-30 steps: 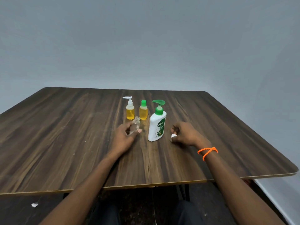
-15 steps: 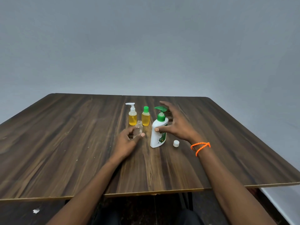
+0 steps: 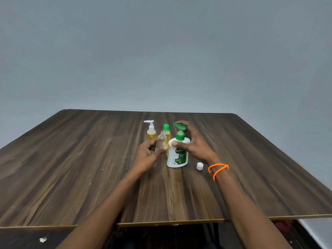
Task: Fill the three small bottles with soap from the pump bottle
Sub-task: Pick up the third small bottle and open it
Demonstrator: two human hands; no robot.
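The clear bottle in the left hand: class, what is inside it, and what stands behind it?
The clear bottle looks empty and is uncapped. Behind it stand two small bottles of yellow liquid, one with a white pump, one with a green cap. The left hand hides its base.

A dark wood-grain desk [image 3: 71, 168] is seen filling the lower half, w/ a pale strip along its near edge. A plain grey-blue wall [image 3: 161, 51] is seen behind, toward 12 o'clock. An orange beaded bracelet [image 3: 217, 170] is worn at approx. 3 o'clock. A white scrap [image 3: 42, 240] is seen on the dark floor [image 3: 21, 239] at 7 o'clock.
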